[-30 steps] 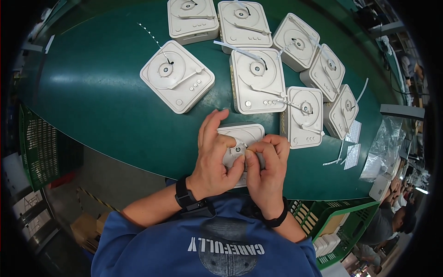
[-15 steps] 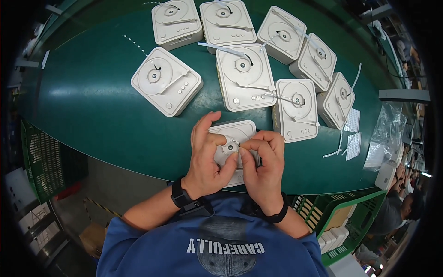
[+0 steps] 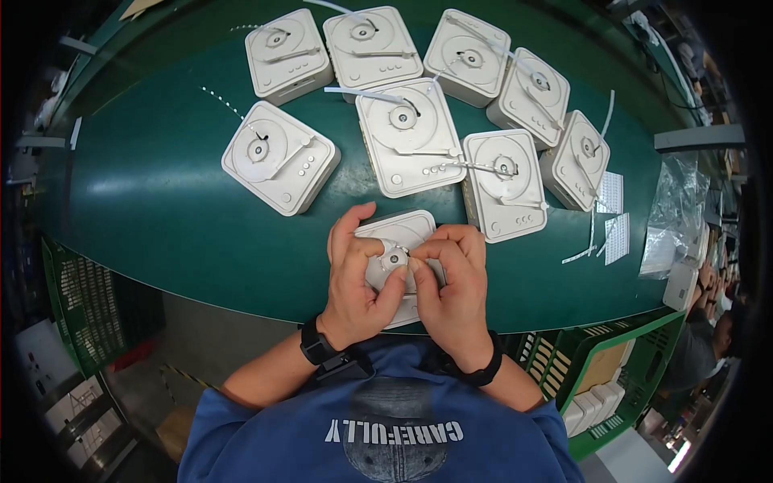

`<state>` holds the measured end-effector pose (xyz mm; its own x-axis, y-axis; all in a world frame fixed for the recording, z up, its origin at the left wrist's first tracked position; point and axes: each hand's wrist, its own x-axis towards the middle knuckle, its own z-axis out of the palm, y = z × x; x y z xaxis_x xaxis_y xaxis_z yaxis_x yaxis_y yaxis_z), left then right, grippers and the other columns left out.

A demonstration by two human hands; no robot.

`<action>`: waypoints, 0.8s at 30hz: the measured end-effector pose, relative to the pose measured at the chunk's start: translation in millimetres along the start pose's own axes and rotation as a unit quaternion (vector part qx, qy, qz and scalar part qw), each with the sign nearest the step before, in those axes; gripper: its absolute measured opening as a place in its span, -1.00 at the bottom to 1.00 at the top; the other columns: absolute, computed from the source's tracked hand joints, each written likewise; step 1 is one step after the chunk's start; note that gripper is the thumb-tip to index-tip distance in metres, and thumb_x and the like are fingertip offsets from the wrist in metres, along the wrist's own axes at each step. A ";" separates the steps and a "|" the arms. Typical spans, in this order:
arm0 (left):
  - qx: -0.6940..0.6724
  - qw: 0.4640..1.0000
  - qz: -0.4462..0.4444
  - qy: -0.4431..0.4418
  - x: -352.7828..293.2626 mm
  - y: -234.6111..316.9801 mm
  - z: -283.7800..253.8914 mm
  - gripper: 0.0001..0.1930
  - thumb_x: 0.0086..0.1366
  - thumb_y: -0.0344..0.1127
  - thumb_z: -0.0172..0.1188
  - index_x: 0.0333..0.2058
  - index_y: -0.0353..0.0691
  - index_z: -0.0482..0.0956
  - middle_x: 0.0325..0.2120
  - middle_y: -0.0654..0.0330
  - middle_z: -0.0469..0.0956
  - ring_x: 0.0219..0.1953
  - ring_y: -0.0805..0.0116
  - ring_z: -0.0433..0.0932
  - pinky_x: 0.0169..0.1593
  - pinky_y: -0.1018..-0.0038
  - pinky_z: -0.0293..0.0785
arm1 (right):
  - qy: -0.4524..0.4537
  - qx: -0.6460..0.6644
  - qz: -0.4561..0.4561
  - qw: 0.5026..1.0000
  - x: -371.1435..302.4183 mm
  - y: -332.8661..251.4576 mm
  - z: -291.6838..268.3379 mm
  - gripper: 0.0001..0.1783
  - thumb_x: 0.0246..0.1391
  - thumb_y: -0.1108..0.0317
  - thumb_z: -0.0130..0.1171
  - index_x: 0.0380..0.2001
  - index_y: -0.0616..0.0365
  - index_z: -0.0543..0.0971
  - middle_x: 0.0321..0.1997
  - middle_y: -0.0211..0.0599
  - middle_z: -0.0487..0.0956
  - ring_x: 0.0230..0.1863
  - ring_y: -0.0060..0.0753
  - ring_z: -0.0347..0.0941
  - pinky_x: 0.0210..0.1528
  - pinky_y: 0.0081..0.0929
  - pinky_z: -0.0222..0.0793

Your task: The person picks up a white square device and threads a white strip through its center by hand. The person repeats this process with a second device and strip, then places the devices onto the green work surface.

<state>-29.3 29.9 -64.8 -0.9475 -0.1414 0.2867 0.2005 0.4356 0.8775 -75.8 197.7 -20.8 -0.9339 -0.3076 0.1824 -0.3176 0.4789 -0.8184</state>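
Observation:
In front of me on the green table lies a white device shaped like a small record player (image 3: 411, 228), partly covered by both hands. My left hand (image 3: 352, 282) grips it from the left, its thumb and curled forefinger on either side of the round hub (image 3: 394, 259). My right hand (image 3: 452, 282) is closed in a pinch at the hub's right edge, the thumb and forefinger tips pressed together. What sits between those tips is too small to make out. The two thumbs nearly touch.
Several similar white devices (image 3: 408, 137) stand beyond my hands, most with thin strips at their hubs. Right of them lie white printed sheets (image 3: 617, 238) and clear plastic bags (image 3: 675, 211). A green crate (image 3: 636, 342) holding white boxes is at lower right; another crate (image 3: 84, 294) is at left.
The whole view has shifted slightly, so the far devices appear further left. Both hands keep nearly the same grip at the hub, with the right fingertips slightly shifted.

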 end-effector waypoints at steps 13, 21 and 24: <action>-0.287 0.954 -0.012 -0.090 12.2 7.0 -34.6 -0.17 0.38 -0.32 0.36 0.48 -0.37 0.09 0.53 -0.29 0.15 0.48 -0.16 0.33 0.58 0.01 0.12 | -0.202 -0.101 -0.031 0.974 -15.2 -3.0 -74.9 0.00 -0.05 0.19 0.68 0.48 0.09 0.48 0.42 0.17 0.49 0.34 0.24 0.51 0.34 -0.10 0.49; 0.111 0.976 0.163 -0.089 66.5 28.0 -11.4 -0.41 0.20 -0.32 0.54 0.16 -0.26 0.50 0.25 -0.11 0.55 0.31 -0.18 0.54 0.40 -0.05 0.38 | 0.021 0.241 0.057 0.969 109.2 30.9 -188.5 -0.16 0.13 0.10 0.62 0.37 0.31 0.56 0.21 -0.24 0.68 0.20 -0.41 0.62 0.23 -0.38 0.54; 0.143 0.966 0.180 -0.121 71.8 23.6 -3.8 -0.55 0.15 -0.35 0.56 -0.02 -0.23 0.57 0.13 -0.01 0.62 0.28 -0.15 0.56 0.32 -0.06 0.42 | 0.074 -0.020 0.094 0.993 205.2 69.5 -209.6 -0.21 0.16 0.04 0.57 0.32 0.32 0.61 -0.09 -0.25 0.75 -0.12 -0.54 0.67 -0.07 -0.51 0.60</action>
<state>-91.7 26.6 -22.0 -0.8665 0.2613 0.4253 0.4837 0.6500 0.5861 -323.9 340.2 74.0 -0.9902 -0.0876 0.1090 -0.1393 0.5495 -0.8238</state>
